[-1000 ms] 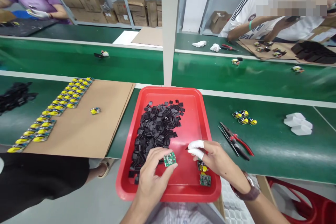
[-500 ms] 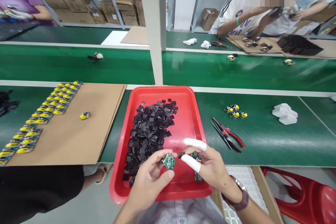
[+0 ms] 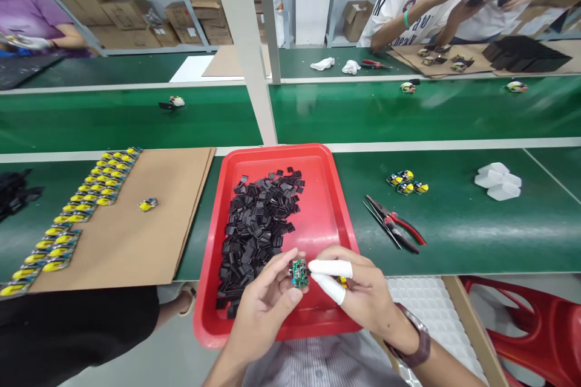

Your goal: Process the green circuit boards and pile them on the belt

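My left hand (image 3: 267, 296) holds a small green circuit board (image 3: 300, 273) between thumb and fingers, above the front part of a red tray (image 3: 318, 169). White finger cots cover the thumb and index finger of my right hand (image 3: 358, 287). Those two fingertips pinch at the board's right edge, where a small black piece is mostly hidden. Another part with a yellow component (image 3: 341, 281) shows behind them, partly covered by the hand. A heap of small black pieces (image 3: 256, 217) fills the tray's left side.
Left of the tray, cardboard (image 3: 158, 242) carries rows of yellow-topped boards (image 3: 91, 190) and a single board (image 3: 147, 204). To the right lie pliers (image 3: 399, 227), tweezers (image 3: 381, 224), several boards (image 3: 407, 182) and white plastic pieces (image 3: 498, 181). Co-workers sit across the green conveyor (image 3: 340, 112).
My right hand has brought the black piece left against the board in my left hand. The board has turned slightly. The camera view has shifted a little.
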`<state>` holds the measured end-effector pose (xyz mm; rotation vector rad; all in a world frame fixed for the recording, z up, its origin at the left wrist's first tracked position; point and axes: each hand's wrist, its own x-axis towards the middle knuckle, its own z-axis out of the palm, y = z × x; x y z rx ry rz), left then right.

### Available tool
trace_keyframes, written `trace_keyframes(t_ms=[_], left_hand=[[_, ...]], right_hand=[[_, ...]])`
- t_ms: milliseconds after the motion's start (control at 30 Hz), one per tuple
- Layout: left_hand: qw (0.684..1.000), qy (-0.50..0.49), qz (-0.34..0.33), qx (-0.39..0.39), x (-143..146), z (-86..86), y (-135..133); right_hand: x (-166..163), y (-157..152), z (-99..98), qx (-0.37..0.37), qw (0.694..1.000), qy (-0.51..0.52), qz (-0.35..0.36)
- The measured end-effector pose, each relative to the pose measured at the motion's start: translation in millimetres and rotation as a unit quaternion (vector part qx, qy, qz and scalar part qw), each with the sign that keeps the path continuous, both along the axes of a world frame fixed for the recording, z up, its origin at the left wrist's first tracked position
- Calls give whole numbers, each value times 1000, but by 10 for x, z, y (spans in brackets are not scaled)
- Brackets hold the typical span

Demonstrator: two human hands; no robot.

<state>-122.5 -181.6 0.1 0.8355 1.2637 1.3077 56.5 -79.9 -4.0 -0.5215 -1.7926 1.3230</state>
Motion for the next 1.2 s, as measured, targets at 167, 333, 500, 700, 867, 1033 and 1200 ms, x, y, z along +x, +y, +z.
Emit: trace_keyframes(t_ms=[167,333,500,700,867,1033,1200], left_hand=[[1000,-11,-13,-17,7,-33,18],[998,48,7,-37,-4,-56,32],[996,64,15,-52,20,-83,24],[997,-18,-10,-73,67,-74,43],[996,-43,-29,-72,79,-49,76],[997,-32,-24,-69,82,-54,78],[998,-2,-17,-58,105,-71,86]], right_hand=[[9,-3,17,11,1000,15,1],[35,-13,45,20,1000,-10,16],[47,-24,80,6,999,-31,18],[87,12,88,-34,998,-33,42],[116,-5,39,-57,998,-19,33],[105,-65,10,-40,999,-16,-3],[100,-90,50,-24,998,-59,13]])
